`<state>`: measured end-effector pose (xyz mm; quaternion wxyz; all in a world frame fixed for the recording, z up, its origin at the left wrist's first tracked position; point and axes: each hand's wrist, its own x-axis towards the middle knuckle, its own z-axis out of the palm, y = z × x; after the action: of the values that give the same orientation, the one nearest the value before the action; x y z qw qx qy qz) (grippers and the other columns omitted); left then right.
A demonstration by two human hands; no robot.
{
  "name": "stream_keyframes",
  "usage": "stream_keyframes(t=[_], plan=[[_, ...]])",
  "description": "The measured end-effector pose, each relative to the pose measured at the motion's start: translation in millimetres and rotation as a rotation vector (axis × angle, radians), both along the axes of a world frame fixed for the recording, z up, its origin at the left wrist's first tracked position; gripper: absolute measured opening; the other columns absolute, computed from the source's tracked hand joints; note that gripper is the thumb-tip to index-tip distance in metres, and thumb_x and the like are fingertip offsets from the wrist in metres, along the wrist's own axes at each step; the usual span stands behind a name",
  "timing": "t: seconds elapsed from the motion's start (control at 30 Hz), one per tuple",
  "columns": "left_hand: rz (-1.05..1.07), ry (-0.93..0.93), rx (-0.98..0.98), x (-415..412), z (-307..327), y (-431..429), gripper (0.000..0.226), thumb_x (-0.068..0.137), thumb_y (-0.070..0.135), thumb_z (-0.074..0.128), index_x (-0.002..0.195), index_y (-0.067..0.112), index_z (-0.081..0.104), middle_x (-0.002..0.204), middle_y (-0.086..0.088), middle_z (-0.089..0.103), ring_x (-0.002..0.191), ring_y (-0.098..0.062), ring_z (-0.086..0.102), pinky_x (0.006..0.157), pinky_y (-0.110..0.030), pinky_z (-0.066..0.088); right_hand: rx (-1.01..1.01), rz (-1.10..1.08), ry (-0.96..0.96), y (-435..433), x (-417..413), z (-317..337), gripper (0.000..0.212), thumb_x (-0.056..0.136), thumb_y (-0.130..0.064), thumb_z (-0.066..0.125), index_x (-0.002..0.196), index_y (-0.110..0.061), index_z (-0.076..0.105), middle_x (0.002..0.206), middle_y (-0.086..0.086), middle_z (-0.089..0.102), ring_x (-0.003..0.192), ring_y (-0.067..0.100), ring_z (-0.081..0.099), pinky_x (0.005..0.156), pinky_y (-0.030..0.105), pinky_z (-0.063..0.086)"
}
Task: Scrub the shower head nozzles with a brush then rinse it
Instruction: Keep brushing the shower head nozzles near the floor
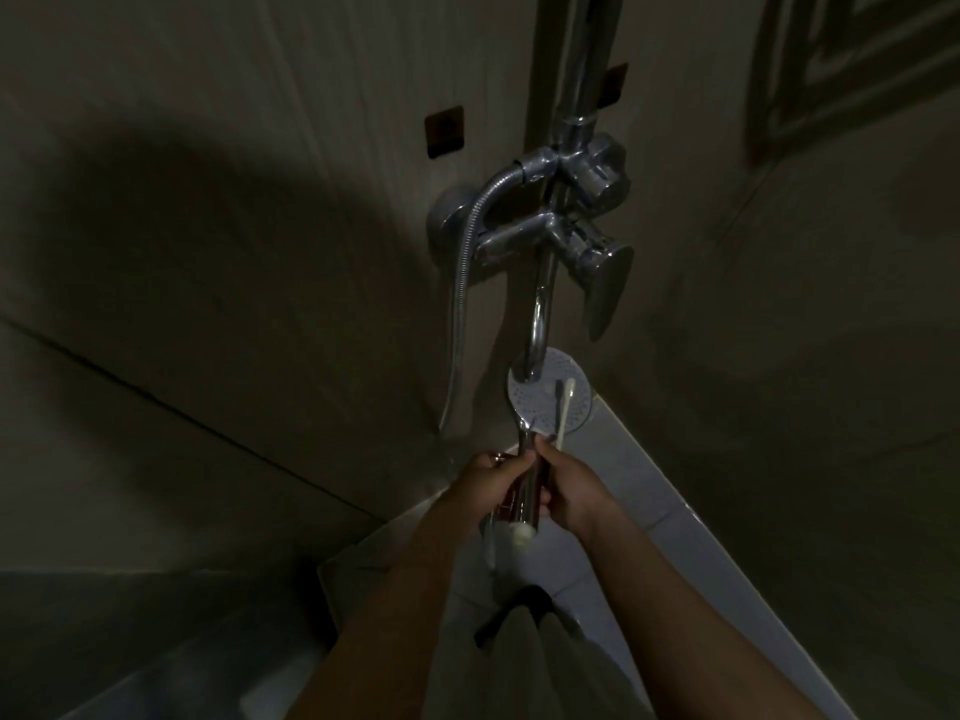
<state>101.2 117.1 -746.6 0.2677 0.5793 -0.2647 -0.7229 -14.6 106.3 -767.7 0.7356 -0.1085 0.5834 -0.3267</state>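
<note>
A round shower head (571,402) with a pale nozzle face points up at me, just below the tap spout. Its chrome handle (527,485) runs down into my left hand (488,491), which grips it. My right hand (571,485) pinches a thin white toothbrush (563,413) near its lower end. The brush lies across the nozzle face with its bristled head at the far end. The room is dim.
A chrome mixer tap (566,236) with a lever handle (605,283) and a curved spout (540,330) hangs on the tiled wall above. A metal hose (462,283) loops down on the left. A riser pipe (584,70) runs upward. Pale floor tiles (675,537) lie below.
</note>
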Motion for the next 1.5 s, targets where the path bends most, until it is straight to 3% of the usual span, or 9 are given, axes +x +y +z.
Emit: stream_keyframes(t=[0.07,0.17,0.27,0.47,0.7,0.9,1.13,1.3,1.5], plan=[[-0.018,-0.014,-0.019,1,-4,1,0.022,0.086,0.027,0.066,0.078,0.006,0.069,0.069,-0.013,0.072,0.06,-0.023,0.07,0.07,-0.037,0.06,-0.002,0.005,0.017,0,4,-6,0.034,0.095,-0.037,0.047,0.077,-0.008,0.051,0.037,0.001,0.042,0.027,0.01,0.036,0.029,0.017,0.029],[-0.014,-0.014,-0.06,0,-10,2,0.013,0.091,0.012,0.058,0.081,0.007,0.064,0.058,-0.002,0.07,0.05,-0.012,0.067,0.054,-0.023,0.057,-0.047,-0.025,0.057,1,7,-11,0.029,0.096,-0.033,0.048,0.083,-0.008,0.056,0.044,0.001,0.053,0.03,0.008,0.046,0.029,0.015,0.031],[0.004,-0.051,-0.116,-1,-15,3,0.013,0.091,0.01,0.058,0.079,0.009,0.064,0.058,-0.001,0.069,0.049,-0.011,0.066,0.053,-0.021,0.055,-0.084,-0.052,0.059,2,9,-16,0.032,0.095,-0.038,0.049,0.089,-0.008,0.06,0.059,0.006,0.06,0.036,0.01,0.048,0.032,0.017,0.03],[0.023,-0.039,-0.16,-4,-13,0,0.022,0.092,0.002,0.052,0.072,0.006,0.057,0.043,0.003,0.061,0.037,-0.005,0.057,0.043,-0.015,0.048,-0.104,-0.059,0.042,1,9,-17,0.033,0.096,-0.041,0.045,0.089,-0.013,0.061,0.059,0.002,0.063,0.04,0.01,0.048,0.034,0.018,0.028],[0.029,-0.01,-0.159,-2,-25,7,0.011,0.092,0.004,0.054,0.083,0.003,0.06,0.05,0.0,0.063,0.041,-0.012,0.059,0.048,-0.021,0.051,-0.035,-0.12,-0.082,11,6,-26,0.031,0.097,-0.038,0.044,0.09,-0.012,0.06,0.067,0.006,0.046,0.039,0.008,0.037,0.034,0.019,0.028],[0.036,-0.06,-0.148,-3,-36,17,0.011,0.09,0.004,0.057,0.08,0.004,0.062,0.055,-0.001,0.067,0.047,-0.012,0.062,0.051,-0.023,0.052,-0.033,-0.274,-0.242,28,7,-38,0.023,0.099,-0.022,0.038,0.096,-0.011,0.058,0.049,-0.002,0.043,0.035,0.007,0.035,0.032,0.018,0.026],[0.052,-0.055,-0.107,3,-39,31,0.013,0.09,0.006,0.057,0.081,0.01,0.065,0.067,-0.007,0.068,0.056,-0.016,0.065,0.057,-0.029,0.054,-0.029,-0.297,-0.281,42,12,-43,0.022,0.096,-0.013,0.042,0.108,-0.01,0.06,0.063,0.007,0.042,0.033,0.006,0.037,0.03,0.017,0.027],[0.06,-0.091,-0.134,11,-38,40,0.013,0.091,0.004,0.055,0.08,0.008,0.062,0.061,-0.003,0.066,0.053,-0.017,0.062,0.051,-0.026,0.054,0.002,-0.268,-0.248,46,18,-38,0.031,0.096,-0.007,0.042,0.124,-0.004,0.052,0.043,0.0,0.044,0.03,0.008,0.039,0.028,0.015,0.029],[-0.004,-0.203,-0.194,23,-38,42,0.018,0.091,0.01,0.057,0.075,0.015,0.062,0.064,0.006,0.067,0.066,-0.011,0.063,0.068,-0.028,0.051,0.006,-0.226,-0.225,47,25,-33,0.038,0.095,-0.005,0.042,0.132,-0.001,0.047,0.04,0.0,0.044,0.029,0.009,0.04,0.028,0.015,0.031]])
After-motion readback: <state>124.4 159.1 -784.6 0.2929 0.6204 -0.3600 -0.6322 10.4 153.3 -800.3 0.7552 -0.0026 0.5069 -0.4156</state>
